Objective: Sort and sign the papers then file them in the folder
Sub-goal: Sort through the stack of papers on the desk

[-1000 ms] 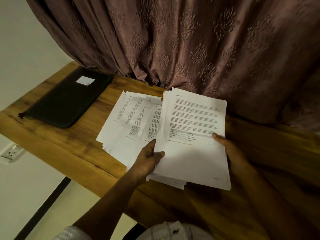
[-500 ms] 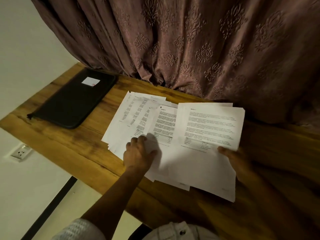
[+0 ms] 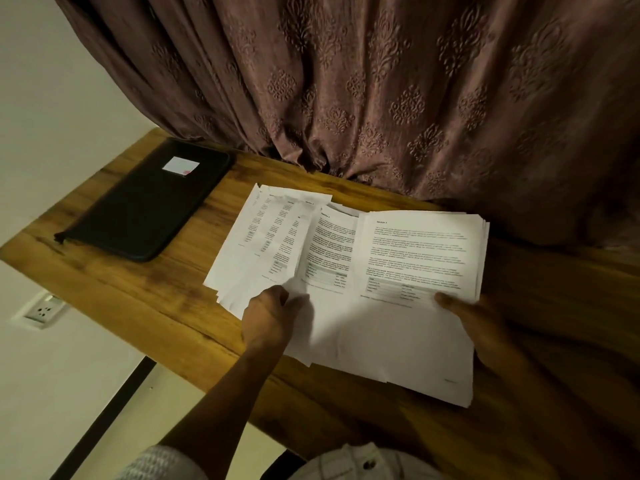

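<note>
My papers (image 3: 381, 334) are white with black print, the folder (image 3: 145, 216) black with a white label (image 3: 180, 165), the table (image 3: 138, 299) streaky honey-brown, the curtain (image 3: 381, 98) mauve with embossed medallions.

White textured-knit sleeve (image 3: 162, 462) ends near the left elbow, forearm (image 3: 221, 403) bare down to the left grip (image 3: 268, 317); white textured garment front (image 3: 332, 469) low in view, one small round button (image 3: 364, 464) on it.

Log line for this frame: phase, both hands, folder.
phase: sorting | left hand: pinches sheet | right hand: holds stack | folder: closed, on table, apart from papers
</note>
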